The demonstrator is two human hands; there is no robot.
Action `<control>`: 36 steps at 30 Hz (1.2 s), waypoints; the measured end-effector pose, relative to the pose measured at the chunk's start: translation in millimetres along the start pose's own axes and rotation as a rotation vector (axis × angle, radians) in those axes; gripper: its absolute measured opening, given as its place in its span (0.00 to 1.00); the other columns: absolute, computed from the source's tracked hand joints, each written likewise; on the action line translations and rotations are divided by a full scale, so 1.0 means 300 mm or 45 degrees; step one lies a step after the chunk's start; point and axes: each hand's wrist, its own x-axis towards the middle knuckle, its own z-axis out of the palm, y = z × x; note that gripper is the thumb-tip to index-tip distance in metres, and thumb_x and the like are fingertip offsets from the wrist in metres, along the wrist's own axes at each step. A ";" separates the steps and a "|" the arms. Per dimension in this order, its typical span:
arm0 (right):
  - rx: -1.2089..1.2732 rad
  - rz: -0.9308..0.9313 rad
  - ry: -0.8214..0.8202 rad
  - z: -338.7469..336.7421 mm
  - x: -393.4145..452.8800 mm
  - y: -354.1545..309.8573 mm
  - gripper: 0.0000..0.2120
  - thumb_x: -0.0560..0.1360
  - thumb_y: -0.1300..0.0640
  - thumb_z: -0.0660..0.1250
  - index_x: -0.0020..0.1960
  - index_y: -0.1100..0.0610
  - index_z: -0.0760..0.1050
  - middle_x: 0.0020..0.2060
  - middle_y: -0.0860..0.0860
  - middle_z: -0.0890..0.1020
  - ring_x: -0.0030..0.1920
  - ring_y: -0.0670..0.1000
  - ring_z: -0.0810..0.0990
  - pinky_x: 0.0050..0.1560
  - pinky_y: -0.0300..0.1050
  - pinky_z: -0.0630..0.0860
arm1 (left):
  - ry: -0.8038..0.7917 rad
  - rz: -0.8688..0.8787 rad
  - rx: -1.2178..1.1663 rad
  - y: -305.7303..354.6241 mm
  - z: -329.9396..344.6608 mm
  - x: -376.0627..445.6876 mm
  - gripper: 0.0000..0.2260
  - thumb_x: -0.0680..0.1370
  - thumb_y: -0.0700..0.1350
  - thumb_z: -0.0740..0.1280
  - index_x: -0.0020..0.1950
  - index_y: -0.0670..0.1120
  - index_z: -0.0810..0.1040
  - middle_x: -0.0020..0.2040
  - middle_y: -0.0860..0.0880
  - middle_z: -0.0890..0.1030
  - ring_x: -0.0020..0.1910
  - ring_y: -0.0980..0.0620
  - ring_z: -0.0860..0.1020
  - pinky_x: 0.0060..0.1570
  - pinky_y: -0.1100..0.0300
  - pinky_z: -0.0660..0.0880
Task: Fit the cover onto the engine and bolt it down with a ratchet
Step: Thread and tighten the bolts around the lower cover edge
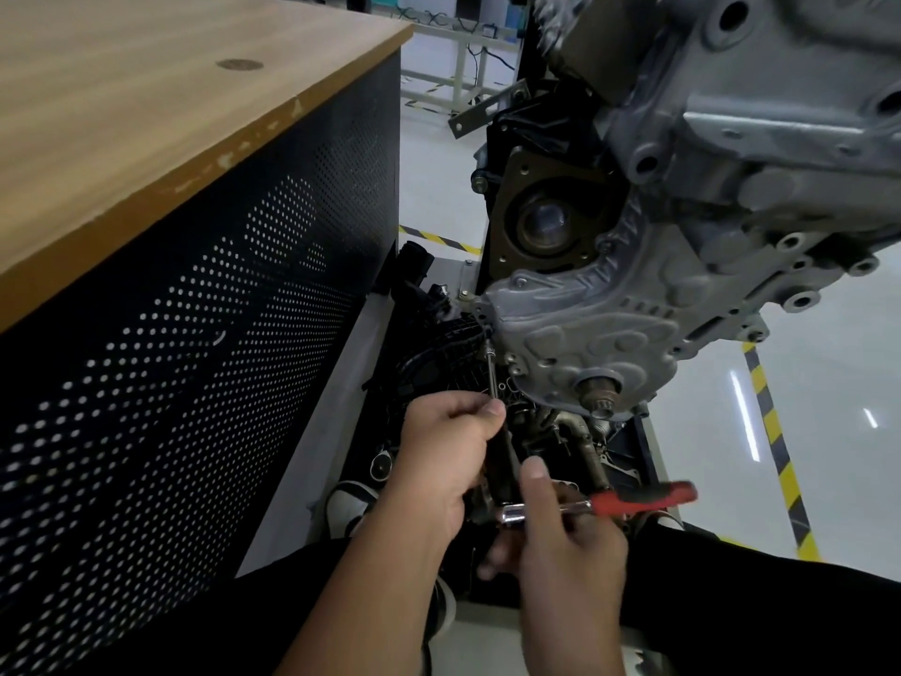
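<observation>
The silver cast cover [599, 324] sits against the engine [760, 119], which hangs on a stand at the upper right. A thin extension bar [492, 370] runs from the cover's lower left edge down into my left hand [448, 451], which grips its dark lower part. My right hand [565, 534] holds the ratchet [599, 505] near its chrome head, thumb raised. The ratchet's red handle points right. The crank end [600, 393] sticks out of the cover's lower part.
A wooden-topped bench [146, 104] with a black perforated side panel [195, 358] stands close on the left. Black engine parts [439, 344] lie low between bench and engine. Yellow-black floor tape [775, 446] runs along the right. My dark trousers fill the bottom.
</observation>
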 end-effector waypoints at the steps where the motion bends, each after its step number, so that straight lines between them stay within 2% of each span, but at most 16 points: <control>1: -0.158 -0.176 0.028 0.002 -0.003 0.009 0.08 0.73 0.50 0.76 0.42 0.54 0.83 0.24 0.57 0.80 0.19 0.57 0.77 0.21 0.50 0.77 | 0.038 0.014 -0.016 -0.005 -0.002 0.002 0.06 0.76 0.42 0.74 0.40 0.50 0.86 0.40 0.45 0.86 0.42 0.45 0.84 0.45 0.47 0.83; 3: -0.195 -0.226 -0.002 0.009 -0.013 0.028 0.12 0.69 0.61 0.79 0.48 0.48 0.82 0.29 0.57 0.83 0.23 0.59 0.81 0.25 0.52 0.80 | 0.089 0.020 -0.057 -0.007 -0.005 0.001 0.07 0.75 0.41 0.75 0.38 0.50 0.86 0.34 0.47 0.85 0.37 0.47 0.83 0.39 0.53 0.81; 5: 0.052 -0.039 -0.006 0.027 -0.037 0.036 0.16 0.69 0.69 0.78 0.52 0.56 0.80 0.31 0.57 0.84 0.25 0.58 0.81 0.26 0.49 0.80 | 0.100 -0.014 -0.037 0.006 -0.011 -0.003 0.07 0.75 0.42 0.76 0.37 0.50 0.87 0.34 0.47 0.85 0.33 0.50 0.82 0.31 0.60 0.77; 9: 0.812 0.425 -0.117 0.027 -0.039 0.014 0.20 0.68 0.62 0.74 0.58 0.67 0.78 0.33 0.62 0.79 0.22 0.47 0.73 0.20 0.38 0.71 | -0.188 -0.151 -0.004 0.048 -0.019 -0.022 0.08 0.81 0.46 0.68 0.49 0.42 0.84 0.40 0.44 0.86 0.19 0.57 0.73 0.17 0.70 0.61; 12: 1.186 0.684 -0.316 0.003 -0.037 -0.008 0.33 0.57 0.64 0.84 0.58 0.72 0.79 0.36 0.64 0.78 0.21 0.43 0.72 0.18 0.33 0.71 | -0.222 -0.113 -0.030 0.061 -0.003 -0.030 0.09 0.84 0.42 0.63 0.52 0.38 0.80 0.38 0.42 0.83 0.15 0.58 0.69 0.17 0.73 0.59; 14: 0.952 0.582 -0.306 0.013 -0.046 -0.007 0.28 0.60 0.63 0.82 0.56 0.71 0.78 0.35 0.63 0.80 0.22 0.46 0.75 0.20 0.37 0.74 | -0.136 -0.071 0.013 0.055 0.002 -0.028 0.09 0.83 0.41 0.64 0.49 0.39 0.81 0.36 0.43 0.83 0.17 0.57 0.71 0.18 0.72 0.62; 16: 0.398 0.195 -0.137 0.005 -0.038 0.017 0.14 0.70 0.65 0.76 0.53 0.62 0.77 0.34 0.60 0.82 0.26 0.52 0.81 0.25 0.45 0.80 | -0.064 -0.052 0.037 0.033 0.008 -0.024 0.08 0.82 0.42 0.66 0.47 0.42 0.82 0.35 0.44 0.84 0.25 0.53 0.77 0.24 0.66 0.71; 19: -0.408 -0.317 0.016 -0.016 -0.022 0.045 0.16 0.74 0.63 0.76 0.45 0.44 0.73 0.34 0.54 0.84 0.28 0.54 0.84 0.30 0.49 0.82 | -0.025 -0.053 -0.016 0.000 0.024 -0.020 0.08 0.82 0.43 0.67 0.45 0.44 0.83 0.35 0.46 0.85 0.31 0.50 0.80 0.33 0.56 0.78; 21: -0.195 -0.150 -0.001 -0.018 -0.028 0.017 0.12 0.75 0.64 0.75 0.49 0.52 0.73 0.31 0.55 0.83 0.26 0.54 0.83 0.27 0.47 0.81 | -0.011 -0.042 0.002 0.001 0.026 -0.016 0.08 0.80 0.44 0.69 0.42 0.46 0.84 0.35 0.45 0.85 0.31 0.49 0.79 0.32 0.57 0.76; 24: 0.973 0.636 -0.291 -0.022 -0.028 -0.041 0.14 0.70 0.63 0.74 0.52 0.69 0.79 0.32 0.62 0.80 0.24 0.48 0.78 0.23 0.39 0.78 | -0.158 -0.080 -0.024 0.028 0.016 -0.020 0.07 0.80 0.48 0.70 0.47 0.45 0.84 0.37 0.44 0.85 0.20 0.53 0.74 0.20 0.67 0.65; 26: 1.375 0.917 -0.324 -0.033 -0.028 -0.066 0.19 0.65 0.63 0.74 0.52 0.73 0.80 0.35 0.64 0.80 0.23 0.46 0.78 0.22 0.36 0.77 | -0.254 -0.088 -0.020 0.041 0.012 -0.023 0.10 0.82 0.48 0.67 0.52 0.42 0.82 0.36 0.43 0.84 0.17 0.56 0.69 0.18 0.70 0.58; 28: 1.102 0.750 -0.310 -0.026 -0.030 -0.063 0.16 0.69 0.64 0.74 0.53 0.72 0.81 0.36 0.62 0.81 0.25 0.48 0.79 0.24 0.38 0.78 | -0.224 -0.060 0.034 0.036 0.017 -0.020 0.10 0.82 0.48 0.66 0.51 0.42 0.82 0.34 0.45 0.83 0.19 0.54 0.72 0.19 0.69 0.62; 30: 0.431 0.296 -0.149 -0.019 -0.032 -0.029 0.07 0.74 0.65 0.74 0.50 0.65 0.79 0.32 0.57 0.82 0.27 0.51 0.81 0.28 0.45 0.81 | -0.157 -0.044 0.073 0.017 0.027 -0.020 0.10 0.83 0.48 0.65 0.50 0.44 0.82 0.33 0.47 0.83 0.26 0.51 0.77 0.25 0.64 0.71; 33: -0.144 -0.143 -0.072 -0.021 -0.026 -0.017 0.11 0.75 0.65 0.74 0.47 0.57 0.73 0.30 0.54 0.83 0.27 0.55 0.83 0.27 0.48 0.81 | -0.117 -0.010 0.071 -0.005 0.038 -0.018 0.09 0.82 0.48 0.66 0.48 0.45 0.83 0.33 0.46 0.83 0.31 0.49 0.78 0.31 0.59 0.74; 34: -0.050 -0.070 -0.060 -0.032 -0.023 -0.025 0.11 0.75 0.64 0.74 0.48 0.58 0.72 0.29 0.54 0.83 0.26 0.54 0.82 0.25 0.46 0.80 | -0.115 0.004 0.066 -0.004 0.038 -0.015 0.10 0.82 0.48 0.68 0.45 0.45 0.84 0.34 0.46 0.83 0.31 0.49 0.78 0.32 0.59 0.75; 36: 0.720 0.466 -0.275 -0.052 -0.008 -0.045 0.12 0.74 0.63 0.74 0.52 0.63 0.73 0.29 0.58 0.80 0.23 0.49 0.78 0.21 0.40 0.76 | -0.135 0.028 0.083 0.009 0.032 -0.011 0.11 0.80 0.51 0.70 0.43 0.47 0.84 0.36 0.44 0.82 0.31 0.48 0.77 0.33 0.58 0.74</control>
